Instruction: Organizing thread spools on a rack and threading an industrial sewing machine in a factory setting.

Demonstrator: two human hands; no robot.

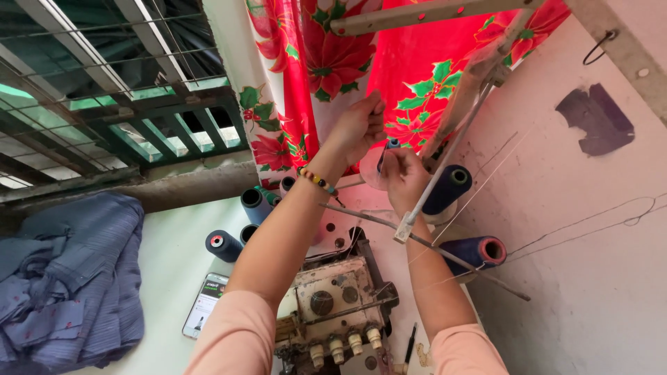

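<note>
Daylight came through the barred window [125,104] on my left and glowed red through the curtain [410,76]. The picture was sharp, though straight lines bowed at the edges.

Peach short sleeves [240,333]; beaded bracelet [317,181], seemingly multicoloured, on left wrist.

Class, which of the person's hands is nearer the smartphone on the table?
Left. The left hand is raised above the smartphone; the right hand is farther right, beyond the sewing machine.

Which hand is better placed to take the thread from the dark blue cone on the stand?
Probably the right hand: it is just beside the dark blue cone. The left hand is higher, near the red floral curtain.
</note>
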